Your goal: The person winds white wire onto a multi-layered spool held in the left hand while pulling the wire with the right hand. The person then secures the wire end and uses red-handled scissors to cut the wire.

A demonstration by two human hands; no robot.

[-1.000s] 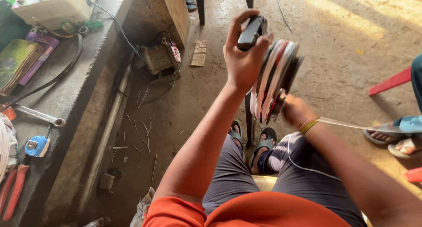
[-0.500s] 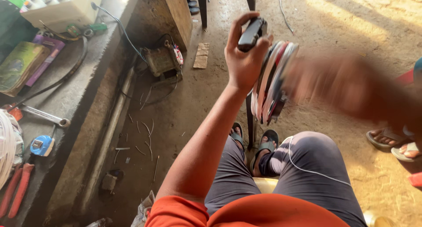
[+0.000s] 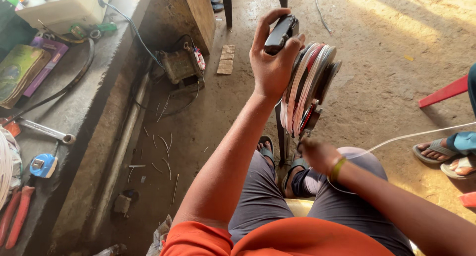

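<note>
Two hands work at a winding wheel (image 3: 310, 87) that stands on a thin metal post between the knees of the seated person. The wheel is a stack of round discs, and pale and red windings of wire fill the grooves between them. The left hand (image 3: 271, 62) is lifted high, with the arm stretched forward, and its fingers are closed around a black handle (image 3: 281, 33) at the top left of the wheel; the thumb points upward beside the handle. The right hand (image 3: 317, 154) is low, just under the wheel, with a yellow band on the wrist. Its fingers are bent together at the bottom edge of the wheel, but I cannot tell if they pinch something. A thin white wire (image 3: 411, 135) runs from near this hand to the right side.

On the left, a concrete ledge (image 3: 74, 117) carries a cream box with buttons (image 3: 59, 5), a flat green and purple packet (image 3: 22, 72), a spanner (image 3: 47, 131), a blue tape measure (image 3: 43, 165) and red-handled pliers (image 3: 17, 214). A small dusty motor (image 3: 179, 65) lies on the dirt floor near the ledge. Another person's feet in sandals (image 3: 446, 154) show at the right edge.
</note>
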